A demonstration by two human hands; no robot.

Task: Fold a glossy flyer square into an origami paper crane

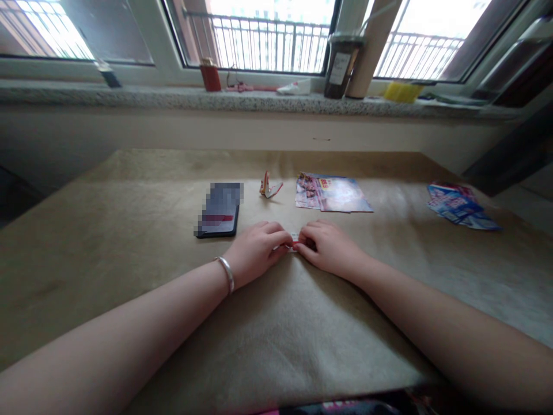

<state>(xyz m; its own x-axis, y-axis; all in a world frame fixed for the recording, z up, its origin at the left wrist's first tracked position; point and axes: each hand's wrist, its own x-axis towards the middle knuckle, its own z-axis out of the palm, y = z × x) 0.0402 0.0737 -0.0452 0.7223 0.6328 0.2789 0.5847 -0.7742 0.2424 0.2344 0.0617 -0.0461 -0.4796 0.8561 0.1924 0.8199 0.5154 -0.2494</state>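
Observation:
My left hand [258, 248] and my right hand [327, 246] meet at the middle of the table covered in brown paper [129, 242]. Both are curled, fingertips pinching a small red and white folded piece of paper [294, 242] between them, pressed down on the table. A silver bangle [226, 272] sits on my left wrist. A small folded paper figure [269, 187] stands just beyond my hands. A dark phone [219, 212] lies to the left of it.
Printed colourful sheets [330, 193] lie beyond my right hand, more of them [460, 206] at the far right. The stone windowsill [173, 99] behind holds a red cup [210, 75], a dark jar [341, 66] and a yellow object [402, 92].

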